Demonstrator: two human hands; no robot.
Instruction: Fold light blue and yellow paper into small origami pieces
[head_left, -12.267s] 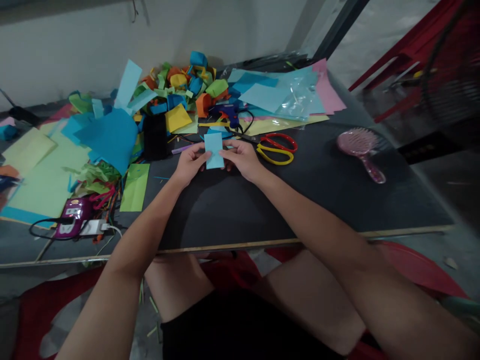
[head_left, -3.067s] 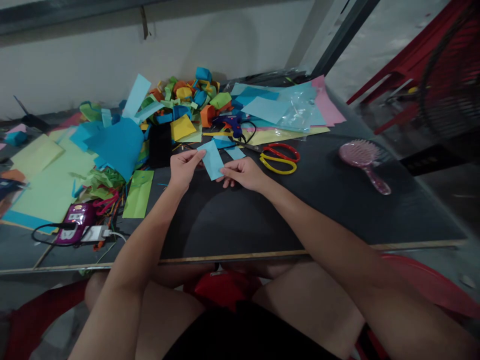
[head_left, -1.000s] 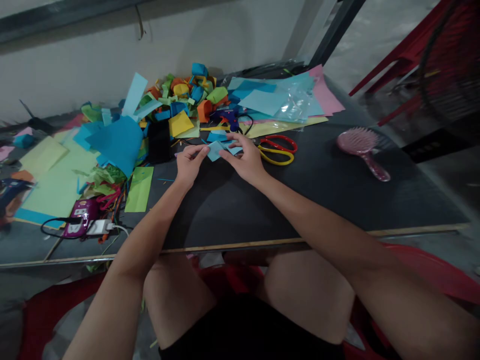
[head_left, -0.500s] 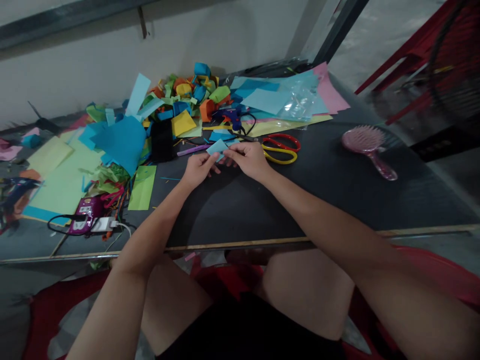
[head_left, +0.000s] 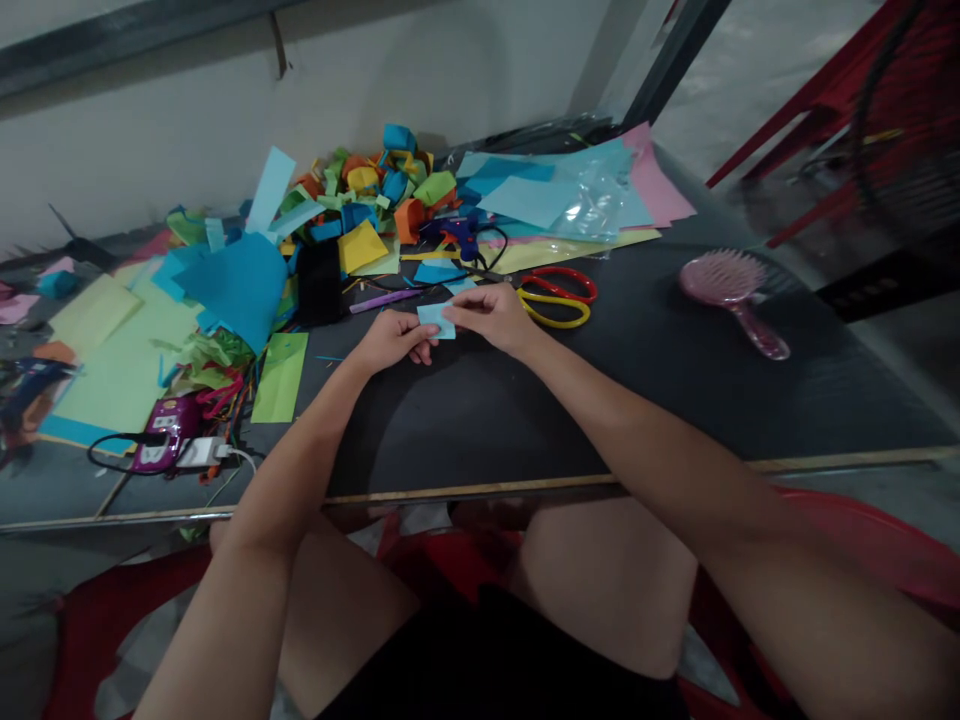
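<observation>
Between my two hands is a small light-blue piece of paper, held above the dark table. My left hand pinches its left and lower side, thumb on top and fingers curled beneath. At the upper right edge, my right hand grips the same paper between thumb and fingertips. Just beyond my right hand lie scissors with one red and one yellow handle. A purple strip rests on the table past my left hand.
A heap of folded coloured paper stands at the back, near a blue glue gun. Blue and pink sheets lie back right, a pink hairbrush further right. On the left are a green paper and a purple power strip.
The light-blue paper has turned from a tilted diamond to a nearly level position, its face more visible. My left fingers have curled in beneath it; both hands still hold it.
</observation>
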